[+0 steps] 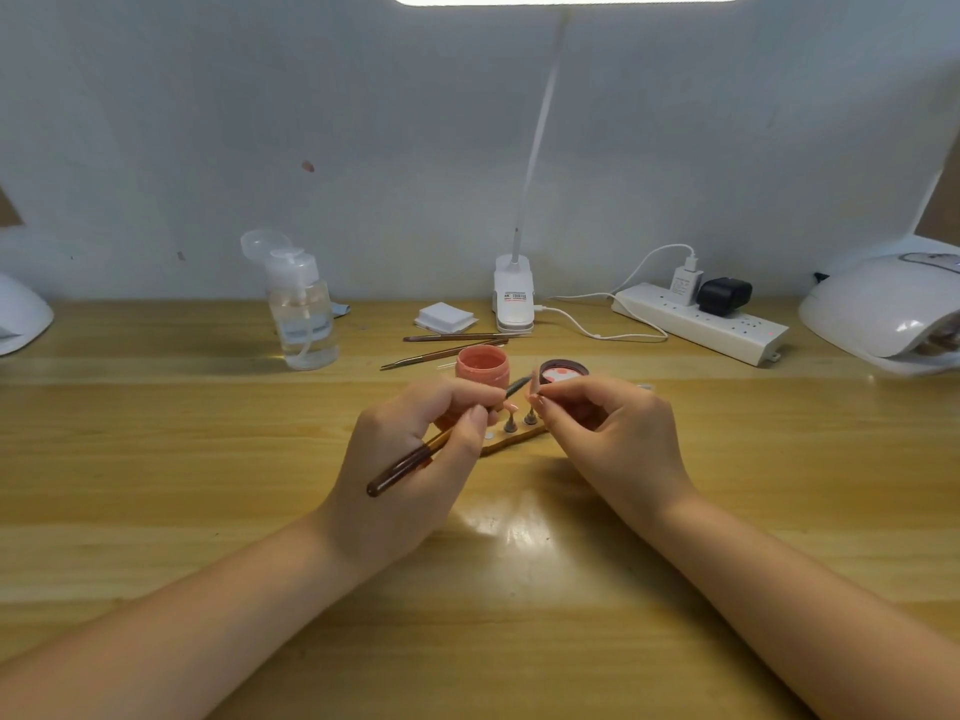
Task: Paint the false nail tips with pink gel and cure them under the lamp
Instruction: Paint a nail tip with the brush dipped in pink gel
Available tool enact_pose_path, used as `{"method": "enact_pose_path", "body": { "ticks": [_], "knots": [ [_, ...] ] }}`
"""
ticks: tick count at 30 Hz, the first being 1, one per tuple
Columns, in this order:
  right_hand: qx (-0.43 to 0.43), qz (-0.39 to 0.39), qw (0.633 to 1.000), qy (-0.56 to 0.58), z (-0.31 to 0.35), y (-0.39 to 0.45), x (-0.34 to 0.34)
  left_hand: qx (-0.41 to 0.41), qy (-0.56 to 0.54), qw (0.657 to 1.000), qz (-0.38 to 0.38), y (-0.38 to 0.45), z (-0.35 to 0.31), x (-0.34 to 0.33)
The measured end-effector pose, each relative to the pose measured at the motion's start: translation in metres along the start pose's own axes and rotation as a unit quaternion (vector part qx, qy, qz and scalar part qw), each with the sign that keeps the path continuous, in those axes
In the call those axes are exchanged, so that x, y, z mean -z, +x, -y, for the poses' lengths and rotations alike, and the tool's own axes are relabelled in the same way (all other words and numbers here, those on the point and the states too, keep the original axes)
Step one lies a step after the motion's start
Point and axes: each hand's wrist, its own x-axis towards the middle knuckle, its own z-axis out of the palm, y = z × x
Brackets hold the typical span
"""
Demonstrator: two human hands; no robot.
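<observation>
My left hand (415, 449) grips the brush (410, 459); my right hand (608, 433) pinches a nail tip (534, 388) upright, steadied for painting.

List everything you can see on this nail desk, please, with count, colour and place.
gel pot: one, pink, centre
pot lid: one, dark, right of pot
nail tips on stands: several, pink, on wooden holder between hands
spare brushes: two, brown, behind pot
pump bottle: one, clear, back left
wipes: one stack, white, back centre
clip lamp: one, white, back centre
power strip: one, white, back right
curing lamp: one, white, far right
left hand: holds brush
right hand: pinches nail tip
</observation>
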Motion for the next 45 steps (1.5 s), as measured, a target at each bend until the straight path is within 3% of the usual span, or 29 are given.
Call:
{"method": "enact_pose_path", "body": {
  "ticks": [19,45],
  "knots": [
    [0.016,-0.002,1.000,-0.021,-0.0004,0.0001,0.0003,0.019,0.044,0.999,0.001,0.0007,-0.0005,0.0021],
    [0.005,0.007,1.000,-0.005,0.0009,-0.0005,0.0007,0.062,-0.027,0.998,-0.011,-0.0007,-0.0002,0.0026]
  ]
}}
